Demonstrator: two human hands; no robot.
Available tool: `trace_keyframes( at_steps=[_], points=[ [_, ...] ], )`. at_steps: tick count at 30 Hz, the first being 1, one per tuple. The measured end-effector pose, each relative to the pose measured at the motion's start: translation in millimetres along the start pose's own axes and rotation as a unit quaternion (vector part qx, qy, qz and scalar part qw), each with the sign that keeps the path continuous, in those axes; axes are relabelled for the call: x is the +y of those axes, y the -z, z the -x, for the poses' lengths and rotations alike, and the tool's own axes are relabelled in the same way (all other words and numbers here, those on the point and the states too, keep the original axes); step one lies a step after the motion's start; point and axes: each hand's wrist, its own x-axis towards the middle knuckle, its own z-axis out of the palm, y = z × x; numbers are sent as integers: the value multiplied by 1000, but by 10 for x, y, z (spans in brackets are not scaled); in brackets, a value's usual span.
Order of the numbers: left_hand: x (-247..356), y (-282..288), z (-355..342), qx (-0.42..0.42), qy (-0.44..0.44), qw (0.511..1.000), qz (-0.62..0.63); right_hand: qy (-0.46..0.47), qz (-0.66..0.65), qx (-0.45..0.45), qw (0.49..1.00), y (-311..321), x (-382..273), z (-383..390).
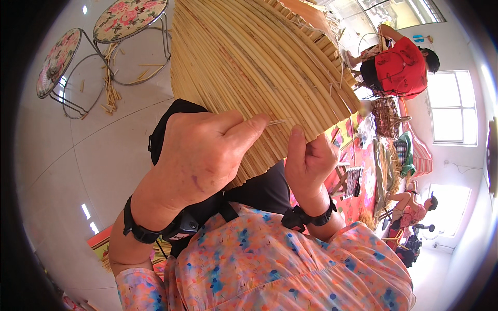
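A large fan-shaped mat of pale straw stalks (254, 67), laid side by side, spreads over my lap and away from me. My left hand (207, 150) is closed above its near part, thumb and forefinger pinched on a thin pale strand (278, 122). The strand's other end points toward my right thumb. At the mat's near right edge, my right hand (313, 160) grips the border, with the thumb on top and the other fingers curled and partly hidden at the edge. Both wrists wear black straps.
Two round stools with floral tops (129, 19) stand at the far left, with loose straw pieces (110, 96) on the floor by them. To the right are a person in red (399, 67), a wicker basket (385, 118) and another seated person (412, 212) farther off.
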Motion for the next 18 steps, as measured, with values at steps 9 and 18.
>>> trace_keyframes(
  at_steps=[9,18],
  points=[
    [90,96,-65,-27,38,999,-5,32,-4,-2,999,11,-29,-16],
    [111,394,-91,-52,82,995,3,142,-119,-8,983,-128,-237,-192]
  ],
)
